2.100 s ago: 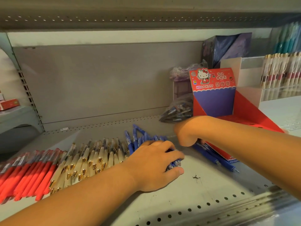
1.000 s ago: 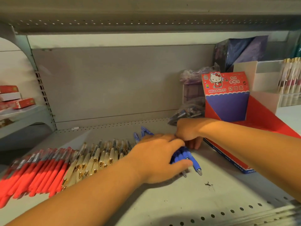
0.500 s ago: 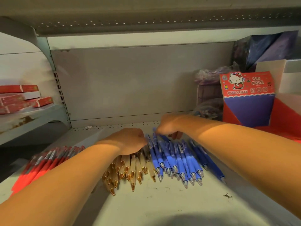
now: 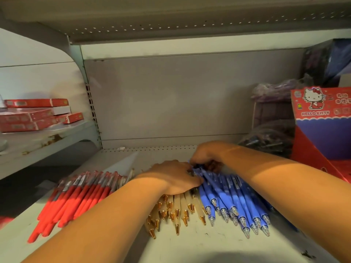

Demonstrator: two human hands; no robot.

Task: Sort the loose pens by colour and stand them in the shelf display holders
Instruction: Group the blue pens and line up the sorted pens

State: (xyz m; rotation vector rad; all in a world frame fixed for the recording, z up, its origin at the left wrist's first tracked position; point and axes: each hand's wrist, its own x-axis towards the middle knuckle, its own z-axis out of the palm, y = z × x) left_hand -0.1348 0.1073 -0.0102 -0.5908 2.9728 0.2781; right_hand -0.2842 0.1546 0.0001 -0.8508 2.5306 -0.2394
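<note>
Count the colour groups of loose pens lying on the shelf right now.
3. Red pens at left, cream pens with gold tips in the middle under the left hand, blue pens at right by the right hand. The arms may hide more.

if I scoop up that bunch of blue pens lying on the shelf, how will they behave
The blue pens look stiff and light. They lie loose and fanned, so some would probably slip out of a scoop. Their round barrels may roll on the bare shelf.
</note>
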